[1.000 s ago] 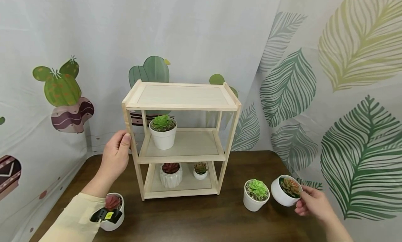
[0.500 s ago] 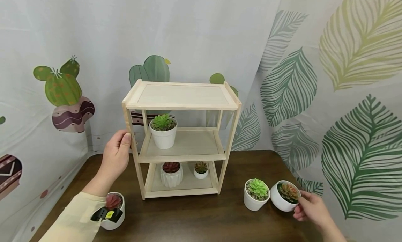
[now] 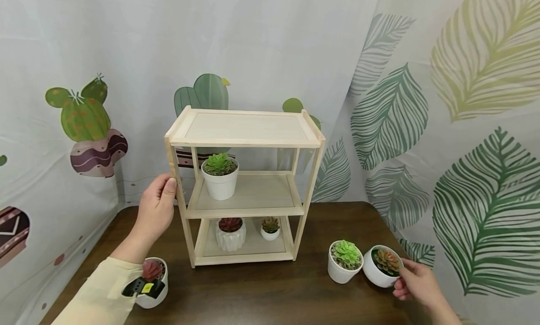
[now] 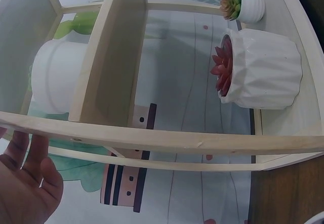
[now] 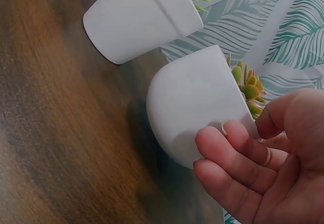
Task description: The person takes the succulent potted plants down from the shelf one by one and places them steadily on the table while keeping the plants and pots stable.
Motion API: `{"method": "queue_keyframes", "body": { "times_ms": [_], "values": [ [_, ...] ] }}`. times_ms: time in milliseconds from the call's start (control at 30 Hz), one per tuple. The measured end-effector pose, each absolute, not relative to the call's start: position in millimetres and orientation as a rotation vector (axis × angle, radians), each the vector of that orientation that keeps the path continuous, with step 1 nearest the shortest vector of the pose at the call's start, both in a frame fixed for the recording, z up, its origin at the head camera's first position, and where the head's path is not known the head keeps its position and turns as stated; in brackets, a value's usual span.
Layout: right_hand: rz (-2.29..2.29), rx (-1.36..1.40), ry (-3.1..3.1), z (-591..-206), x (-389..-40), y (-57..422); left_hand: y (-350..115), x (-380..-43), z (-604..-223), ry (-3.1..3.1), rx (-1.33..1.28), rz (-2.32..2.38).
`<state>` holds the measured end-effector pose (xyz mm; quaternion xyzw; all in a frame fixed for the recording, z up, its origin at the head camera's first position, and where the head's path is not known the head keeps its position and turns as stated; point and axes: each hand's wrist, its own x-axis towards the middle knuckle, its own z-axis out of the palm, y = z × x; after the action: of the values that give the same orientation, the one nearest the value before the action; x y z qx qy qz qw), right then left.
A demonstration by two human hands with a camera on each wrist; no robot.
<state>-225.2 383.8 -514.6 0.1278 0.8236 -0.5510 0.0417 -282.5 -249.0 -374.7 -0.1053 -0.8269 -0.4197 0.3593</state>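
A pale wooden three-tier shelf (image 3: 246,128) stands on the table, and my left hand (image 3: 153,205) grips its left front post, thumb on the near side. At the table's right side my right hand (image 3: 417,283) pinches the rim of a rounded white pot with an orange-green succulent (image 3: 375,272). In the right wrist view that white pot (image 5: 187,102) sits low over the wood, thumb at the rim and fingers along the outer wall. Right beside it is a tapered white pot with a bright green succulent (image 3: 342,271).
On the middle tier is a potted green succulent (image 3: 221,186). The bottom tier bears a faceted pot with a red succulent (image 3: 230,239) and a small potted succulent (image 3: 270,233). Another red potted succulent (image 3: 152,271) stands front left, partly behind my left wrist. Printed curtains hang behind the table (image 3: 253,297).
My right hand has brought the rounded pot down and slightly left toward the green succulent's pot, and it tilts less. My left hand keeps its grip on the post.
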Motion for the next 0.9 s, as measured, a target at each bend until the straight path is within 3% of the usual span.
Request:
{"method": "queue_keyframes", "body": {
  "times_ms": [900],
  "values": [
    [-1.664,0.450,2.503,-515.9,-224.4,378.9,-247.8,-283.6,-375.8,-2.122,-0.255,-1.093]
  ]
}}
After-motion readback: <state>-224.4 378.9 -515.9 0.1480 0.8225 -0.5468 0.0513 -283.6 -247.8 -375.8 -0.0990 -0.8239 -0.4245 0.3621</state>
